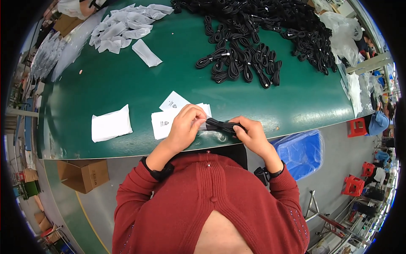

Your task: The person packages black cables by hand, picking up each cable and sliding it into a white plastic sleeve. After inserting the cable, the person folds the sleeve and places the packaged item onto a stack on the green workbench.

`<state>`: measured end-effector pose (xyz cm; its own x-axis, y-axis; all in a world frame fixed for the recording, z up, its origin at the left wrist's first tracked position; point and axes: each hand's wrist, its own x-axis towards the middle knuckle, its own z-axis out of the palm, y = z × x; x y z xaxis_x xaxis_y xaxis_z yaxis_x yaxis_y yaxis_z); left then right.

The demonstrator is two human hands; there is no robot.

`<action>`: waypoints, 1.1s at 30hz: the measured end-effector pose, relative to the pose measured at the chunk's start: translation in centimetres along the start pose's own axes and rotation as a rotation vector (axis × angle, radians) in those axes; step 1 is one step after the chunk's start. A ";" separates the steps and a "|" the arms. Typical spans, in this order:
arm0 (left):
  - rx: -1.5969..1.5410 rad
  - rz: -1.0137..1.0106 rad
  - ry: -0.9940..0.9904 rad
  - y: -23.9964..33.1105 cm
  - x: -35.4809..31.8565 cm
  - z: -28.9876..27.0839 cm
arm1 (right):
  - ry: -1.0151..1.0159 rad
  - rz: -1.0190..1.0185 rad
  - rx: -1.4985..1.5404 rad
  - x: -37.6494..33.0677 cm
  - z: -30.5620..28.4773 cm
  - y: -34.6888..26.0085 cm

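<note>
My right hand [250,134] is closed round a coiled bundle of black cable [222,125], held level just above the table's near edge. At the bundle's left end, my left hand [185,127] has its thumb and fingers pinched together. A thin greyish edge shows by those fingertips, but what they hold is too small to make out. Beneath and behind the left hand lie white printed paper slips [160,124], partly covered by it. Further left is a white stack or packet [111,123] with a creased surface.
A green table [114,82] spans the view. Frosted bags [122,27] are heaped at the far left, with a single frosted bag [146,53] nearer. Many black cable bundles [241,59] pile at the far right. Below the table are a blue lined bin [299,154] and a cardboard box [86,174].
</note>
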<state>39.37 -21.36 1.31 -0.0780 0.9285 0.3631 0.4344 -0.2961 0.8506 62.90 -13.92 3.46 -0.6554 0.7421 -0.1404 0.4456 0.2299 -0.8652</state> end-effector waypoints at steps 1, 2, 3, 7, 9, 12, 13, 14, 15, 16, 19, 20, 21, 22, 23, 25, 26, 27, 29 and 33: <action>0.027 0.080 -0.038 0.2 0.1 -0.1 | 0.002 0.001 -0.001 0.2 0.0 0.1; 0.026 0.081 -0.039 0.6 0.2 -0.2 | -0.054 0.138 0.199 0.6 -0.1 0.5; 0.066 0.122 -0.057 1.1 0.3 -0.3 | -0.110 0.273 0.398 0.9 -0.1 0.8; 0.159 0.179 -0.042 1.6 0.7 -0.5 | 0.034 -0.191 0.070 1.0 0.7 -0.6; 0.183 0.132 0.046 1.4 1.0 -0.8 | 0.138 -0.484 -0.198 1.3 1.4 -1.2; 0.190 0.142 0.053 1.7 1.2 -0.9 | 0.253 -0.597 -0.253 2.0 2.0 -1.7; 0.194 0.147 0.057 1.9 1.3 -0.9 | 0.256 -0.595 -0.257 2.2 2.5 -2.1; 0.190 0.150 0.056 1.9 1.5 -1.0 | 0.262 -0.515 -0.184 2.5 3.1 -2.5; 0.108 0.082 0.065 1.9 1.9 -1.3 | 0.268 -0.434 -0.111 2.8 3.6 -3.0; 0.026 0.013 0.075 1.9 2.2 -1.8 | 0.272 -0.354 -0.038 2.9 3.7 -3.3; -0.400 -0.250 0.172 1.0 4.7 -5.0 | 0.428 -0.493 -0.072 4.5 1.7 -3.9; -0.599 -0.321 0.142 -0.3 5.9 -7.6 | 0.502 -0.563 -0.084 5.5 0.9 -3.7; -0.792 -0.388 0.118 -1.2 6.9 -10.3 | 0.629 -0.550 -0.308 6.7 -0.8 -2.3; -0.735 -0.343 0.156 -1.9 8.3 -12.1 | 0.755 -0.528 -0.539 7.9 -2.9 -0.2; -0.676 -0.302 0.195 -1.9 9.1 -13.0 | 0.805 -0.428 -0.667 8.5 -4.4 1.1; -0.387 -0.165 0.370 -1.3 9.0 -12.2 | 0.847 -0.324 -0.792 8.6 -6.1 3.2; -0.094 -0.023 0.531 -0.8 9.2 -11.2 | 0.787 -0.288 -0.858 8.5 -6.6 4.3; 0.196 0.124 0.672 -0.6 9.7 -10.1 | 0.731 -0.244 -0.928 8.5 -7.0 5.3; 0.205 0.054 0.357 0.4 6.8 -7.2 | 0.664 -0.198 -0.990 8.2 -6.8 6.8; 0.272 0.053 -0.063 -0.7 1.0 -2.0 | 0.762 -0.126 -0.731 6.5 -5.3 7.4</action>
<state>37.22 -20.63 1.87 0.0036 0.9280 0.3725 0.6621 -0.2814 0.6946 65.16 -4.13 -1.29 -0.2799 0.8268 0.4879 0.8253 0.4669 -0.3176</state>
